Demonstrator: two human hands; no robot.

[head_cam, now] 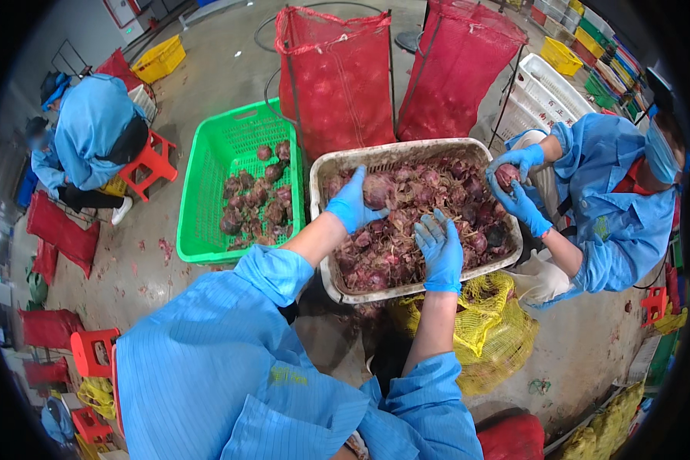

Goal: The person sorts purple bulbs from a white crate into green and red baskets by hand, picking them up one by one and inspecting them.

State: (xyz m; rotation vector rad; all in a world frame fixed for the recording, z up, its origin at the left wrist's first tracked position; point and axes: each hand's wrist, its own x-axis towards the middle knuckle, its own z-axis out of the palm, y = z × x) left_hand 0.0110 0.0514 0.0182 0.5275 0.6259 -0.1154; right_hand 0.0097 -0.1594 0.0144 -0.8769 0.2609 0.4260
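Observation:
Before me a white plastic crate (417, 297) is filled with red onions and loose dry skins (374, 259). My left hand (353, 202), in a blue glove, is over the crate's left part, with a large red onion (379, 191) against its inner side between thumb and fingers. Palm up and fingers spread, my right hand (440, 247) rests over the onions near the crate's front edge and holds nothing. Left of this crate stands a green plastic crate (198, 190) with several red onions (257, 196) on its floor.
Red mesh sacks (339, 86) (457, 69) stand on frames behind the crates. At the right a co-worker's gloved hands (517, 187) hold an onion by the crate's rim. A yellow mesh sack (494, 345) lies at the lower right. Other people sit at the far left near a red stool (149, 164).

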